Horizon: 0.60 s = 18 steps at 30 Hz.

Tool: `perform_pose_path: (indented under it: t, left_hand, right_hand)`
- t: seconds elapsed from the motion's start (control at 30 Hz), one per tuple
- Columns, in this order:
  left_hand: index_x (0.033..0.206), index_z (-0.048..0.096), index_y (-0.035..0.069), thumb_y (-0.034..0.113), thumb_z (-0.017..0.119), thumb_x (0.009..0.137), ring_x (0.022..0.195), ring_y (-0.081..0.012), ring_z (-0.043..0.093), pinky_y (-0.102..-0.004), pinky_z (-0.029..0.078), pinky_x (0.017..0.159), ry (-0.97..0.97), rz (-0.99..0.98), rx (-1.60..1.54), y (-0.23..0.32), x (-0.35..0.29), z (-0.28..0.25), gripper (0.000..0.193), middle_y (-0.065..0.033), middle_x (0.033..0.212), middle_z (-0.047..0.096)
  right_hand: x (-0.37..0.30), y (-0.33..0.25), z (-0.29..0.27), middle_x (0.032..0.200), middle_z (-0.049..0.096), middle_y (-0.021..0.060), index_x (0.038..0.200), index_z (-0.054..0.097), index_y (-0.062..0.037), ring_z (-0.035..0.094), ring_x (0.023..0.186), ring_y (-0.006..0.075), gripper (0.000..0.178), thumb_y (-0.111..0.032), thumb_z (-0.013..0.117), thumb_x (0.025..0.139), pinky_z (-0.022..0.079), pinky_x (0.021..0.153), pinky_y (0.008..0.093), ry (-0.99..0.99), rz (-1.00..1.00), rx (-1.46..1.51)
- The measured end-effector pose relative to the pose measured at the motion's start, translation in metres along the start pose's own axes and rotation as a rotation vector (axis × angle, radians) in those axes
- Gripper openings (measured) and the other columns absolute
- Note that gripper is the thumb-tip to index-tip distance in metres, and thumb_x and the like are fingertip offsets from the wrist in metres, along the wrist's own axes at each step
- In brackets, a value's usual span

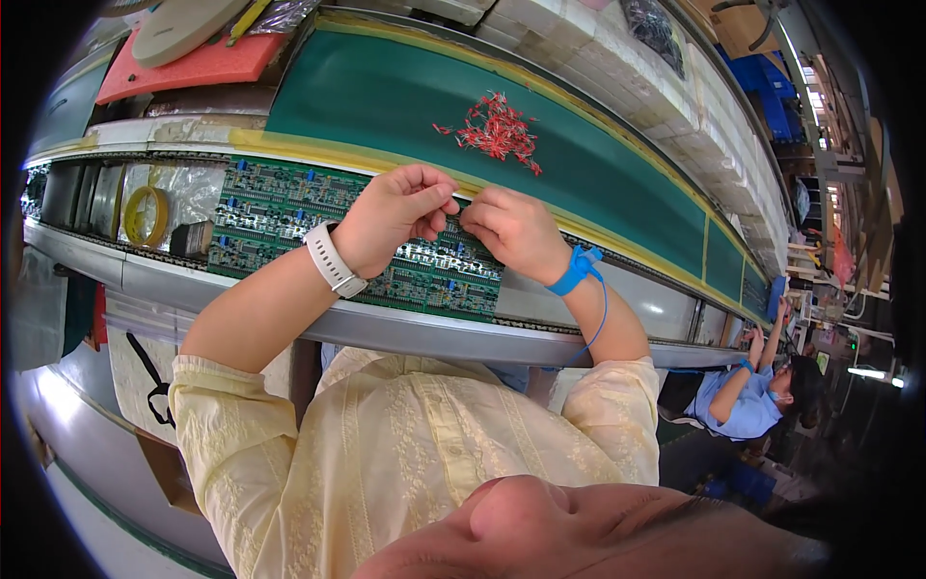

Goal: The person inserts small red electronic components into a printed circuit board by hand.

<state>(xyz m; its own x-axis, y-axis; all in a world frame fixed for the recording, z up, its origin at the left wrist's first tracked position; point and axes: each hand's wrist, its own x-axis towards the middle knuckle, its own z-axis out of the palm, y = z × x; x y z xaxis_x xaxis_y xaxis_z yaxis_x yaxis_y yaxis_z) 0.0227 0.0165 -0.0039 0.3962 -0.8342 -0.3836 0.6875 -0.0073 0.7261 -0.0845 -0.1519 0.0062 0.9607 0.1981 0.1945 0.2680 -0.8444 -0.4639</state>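
Observation:
A green circuit board panel, crowded with small parts, lies on the rails in front of me. Above its middle, my left hand has thumb and forefinger pressed together, with a white band around the wrist. My right hand is close beside it, its fingers pinched too, and wears a blue wrist strap with a cord. The fingertips of both hands nearly meet; whatever they pinch is too small to make out. Just beyond them, a loose pile of small red parts with thin pale leads rests on a green mat.
A metal rail runs along the near side of the board. At the left are a yellow tape roll and a pink foam sheet. White foam blocks line the far side. Another person works farther down at the right.

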Motion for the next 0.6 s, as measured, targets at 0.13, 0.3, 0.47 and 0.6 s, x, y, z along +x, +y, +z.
perform_pose_path:
  t: [0.13, 0.3, 0.47, 0.6]
  left_hand:
    - [0.094, 0.055, 0.005, 0.014, 0.054, 0.089, 0.062, -0.0054, 0.053, -0.0182, 0.045, 0.056, -0.006, 0.014, -0.024, -0.002, 0.0007, -0.0006, 0.01, -0.0022, 0.079, 0.06]
    - [0.096, 0.056, 0.004, 0.014, 0.053, 0.089, 0.062, -0.0056, 0.054, -0.0186, 0.046, 0.056, -0.014, 0.004, -0.008, -0.0012, 0.0007, -0.001, 0.012, -0.0019, 0.079, 0.06]
    - [0.099, 0.056, 0.003, 0.013, 0.052, 0.089, 0.067, -0.0077, 0.056, -0.0202, 0.048, 0.06, 0.003, 0.001, -0.003, 0.0007, -0.0002, 0.0012, 0.015, -0.0035, 0.083, 0.06]
    - [0.102, 0.056, 0.002, 0.011, 0.052, 0.089, 0.07, -0.0088, 0.057, -0.0206, 0.048, 0.061, 0.007, 0.0, -0.007, 0.0004, 0.0, 0.0002, 0.016, -0.0043, 0.085, 0.06]
  right_hand:
    - [-0.0004, 0.0005, 0.0019, 0.073, 0.052, 0.0043, 0.076, 0.06, -0.0093, 0.055, 0.069, 0.0234, 0.007, -0.008, 0.062, 0.069, 0.046, 0.059, 0.0347, 0.027, -0.029, -0.034]
    - [-0.001, 0.001, 0.0045, 0.072, 0.051, 0.0026, 0.076, 0.06, -0.0109, 0.055, 0.065, 0.0214, 0.011, -0.006, 0.062, 0.067, 0.046, 0.055, 0.0336, 0.075, -0.072, -0.084]
    - [-0.0021, 0.002, 0.0066, 0.072, 0.051, 0.0019, 0.076, 0.06, -0.0113, 0.055, 0.064, 0.02, 0.011, -0.006, 0.062, 0.066, 0.046, 0.053, 0.0325, 0.088, -0.084, -0.118]
    - [-0.0014, 0.002, 0.007, 0.071, 0.051, 0.0018, 0.076, 0.059, -0.0114, 0.055, 0.063, 0.0194, 0.011, -0.006, 0.062, 0.066, 0.046, 0.052, 0.0319, 0.1, -0.107, -0.142]
